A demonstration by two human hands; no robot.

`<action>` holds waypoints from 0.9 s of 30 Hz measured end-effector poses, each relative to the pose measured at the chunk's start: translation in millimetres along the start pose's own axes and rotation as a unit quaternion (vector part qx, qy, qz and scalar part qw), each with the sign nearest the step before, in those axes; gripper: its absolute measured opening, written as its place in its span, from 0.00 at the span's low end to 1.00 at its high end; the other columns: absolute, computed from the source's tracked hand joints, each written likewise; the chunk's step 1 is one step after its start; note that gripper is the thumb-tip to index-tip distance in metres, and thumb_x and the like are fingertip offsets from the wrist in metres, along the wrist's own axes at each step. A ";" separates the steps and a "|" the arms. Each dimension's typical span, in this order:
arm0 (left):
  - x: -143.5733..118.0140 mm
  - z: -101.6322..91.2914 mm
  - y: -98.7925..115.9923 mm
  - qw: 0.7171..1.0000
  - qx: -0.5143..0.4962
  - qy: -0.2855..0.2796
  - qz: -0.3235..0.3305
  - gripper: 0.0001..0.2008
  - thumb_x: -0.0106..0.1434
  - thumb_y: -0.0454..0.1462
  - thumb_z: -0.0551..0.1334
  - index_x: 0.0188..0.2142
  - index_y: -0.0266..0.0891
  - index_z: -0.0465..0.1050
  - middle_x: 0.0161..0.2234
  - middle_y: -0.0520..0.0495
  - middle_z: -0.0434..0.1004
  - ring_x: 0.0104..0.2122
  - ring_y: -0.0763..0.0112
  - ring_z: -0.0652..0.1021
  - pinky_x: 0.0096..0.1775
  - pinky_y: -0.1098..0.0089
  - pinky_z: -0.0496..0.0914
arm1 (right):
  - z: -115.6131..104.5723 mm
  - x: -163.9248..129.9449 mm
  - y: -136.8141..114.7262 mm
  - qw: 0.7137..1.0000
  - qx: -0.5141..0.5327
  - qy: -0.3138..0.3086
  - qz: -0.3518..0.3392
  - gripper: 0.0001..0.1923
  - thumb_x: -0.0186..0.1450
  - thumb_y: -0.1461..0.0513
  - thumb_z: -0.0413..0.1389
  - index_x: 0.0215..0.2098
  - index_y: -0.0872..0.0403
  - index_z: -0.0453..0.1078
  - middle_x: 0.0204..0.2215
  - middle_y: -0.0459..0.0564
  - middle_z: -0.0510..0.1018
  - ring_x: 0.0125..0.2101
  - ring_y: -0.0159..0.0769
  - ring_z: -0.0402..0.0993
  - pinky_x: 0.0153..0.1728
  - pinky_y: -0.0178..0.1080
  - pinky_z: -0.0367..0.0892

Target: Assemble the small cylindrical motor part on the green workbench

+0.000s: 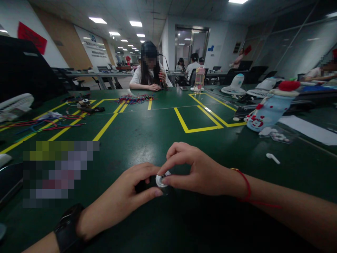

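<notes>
A small round part with a silver-white rim and dark centre [159, 181] is on or just above the green table, between my two hands; its exact kind cannot be made out. From the left, my left hand [133, 184], with a black watch at the wrist, grips its side between thumb and forefinger. My right hand [195, 168] bends over it from the right, forefinger and thumb pinching at its top. A red cord [246, 184] circles that wrist. The fingers hide parts of the round piece.
Yellow tape marks the green table [147, 140]. Loose wires [135, 99] lie toward the back and left. At right are a blue bottle [270, 110], a white earbud [273, 158] and small fans [235, 86]. Across sits a person [150, 72].
</notes>
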State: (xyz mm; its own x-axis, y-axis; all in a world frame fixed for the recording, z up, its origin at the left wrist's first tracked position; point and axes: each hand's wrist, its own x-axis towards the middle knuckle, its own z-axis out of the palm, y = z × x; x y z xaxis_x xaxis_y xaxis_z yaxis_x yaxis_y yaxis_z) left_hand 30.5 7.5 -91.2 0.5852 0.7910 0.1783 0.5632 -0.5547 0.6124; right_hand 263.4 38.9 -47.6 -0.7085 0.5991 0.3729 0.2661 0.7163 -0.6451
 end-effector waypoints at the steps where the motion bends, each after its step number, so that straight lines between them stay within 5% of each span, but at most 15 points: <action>1: -0.3 -0.2 0.0 1.000 0.000 0.002 0.000 0.12 0.67 0.42 0.62 0.50 0.48 0.70 0.44 0.49 0.75 0.44 0.61 0.75 0.43 0.65 0.70 | -0.2 -0.2 1.0 1.000 0.007 0.003 0.004 0.08 0.62 0.60 0.62 0.40 0.51 0.78 0.35 0.46 0.71 0.36 0.31 0.69 0.38 0.35 0.64; 9: -0.8 -1.6 1.3 1.000 -0.008 0.002 0.000 0.16 0.66 0.39 0.63 0.53 0.50 0.69 0.45 0.50 0.76 0.44 0.62 0.75 0.42 0.66 0.71 | -2.0 -0.8 -4.1 1.000 0.013 -0.008 0.008 0.08 0.62 0.59 0.61 0.39 0.53 0.77 0.37 0.49 0.73 0.36 0.32 0.70 0.39 0.36 0.65; 12: -1.7 -4.9 6.0 1.000 -0.021 -0.011 -0.010 0.15 0.67 0.39 0.62 0.53 0.50 0.68 0.45 0.50 0.75 0.43 0.63 0.75 0.42 0.66 0.70 | -9.4 0.6 2.4 0.999 0.018 0.037 0.023 0.09 0.62 0.58 0.61 0.35 0.56 0.77 0.35 0.49 0.74 0.35 0.32 0.70 0.37 0.36 0.64; 15: -4.0 -9.4 10.6 0.999 -0.032 -0.023 -0.022 0.13 0.68 0.41 0.61 0.51 0.48 0.69 0.46 0.50 0.74 0.42 0.64 0.74 0.44 0.65 0.69 | -22.5 0.2 30.9 0.985 0.019 0.134 0.106 0.11 0.62 0.56 0.59 0.30 0.56 0.76 0.30 0.48 0.75 0.32 0.33 0.70 0.33 0.37 0.63; 17: -5.7 -11.5 12.9 0.998 -0.038 -0.030 -0.026 0.12 0.68 0.41 0.61 0.51 0.49 0.68 0.47 0.50 0.74 0.44 0.64 0.74 0.45 0.64 0.69 | -33.0 -2.7 58.8 0.952 0.040 0.229 0.202 0.13 0.60 0.53 0.60 0.29 0.56 0.76 0.27 0.48 0.76 0.29 0.33 0.68 0.31 0.37 0.62; 20: -7.8 -12.3 15.3 0.998 -0.049 -0.035 -0.026 0.12 0.68 0.40 0.61 0.51 0.49 0.68 0.47 0.50 0.74 0.45 0.64 0.74 0.45 0.64 0.69 | -46.0 -9.2 97.0 0.918 0.042 0.303 0.251 0.18 0.61 0.51 0.57 0.30 0.58 0.75 0.25 0.49 0.74 0.25 0.32 0.66 0.28 0.37 0.60; 27: -9.2 -10.3 15.6 0.998 -0.047 -0.028 -0.022 0.13 0.68 0.40 0.61 0.52 0.49 0.69 0.47 0.49 0.74 0.44 0.63 0.74 0.45 0.63 0.69 | -47.5 -12.9 114.2 0.917 0.045 0.297 0.262 0.19 0.60 0.49 0.56 0.31 0.58 0.75 0.25 0.49 0.75 0.25 0.31 0.67 0.26 0.36 0.61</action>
State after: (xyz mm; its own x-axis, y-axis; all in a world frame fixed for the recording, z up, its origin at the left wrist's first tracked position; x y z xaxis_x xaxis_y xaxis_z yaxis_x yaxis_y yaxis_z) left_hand 27.9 -5.8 -75.4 0.5944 0.7970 0.1068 0.5335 -0.4903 0.6893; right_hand 333.9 130.0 -94.4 -0.0102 0.9613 0.2753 0.3938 0.2569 -0.8825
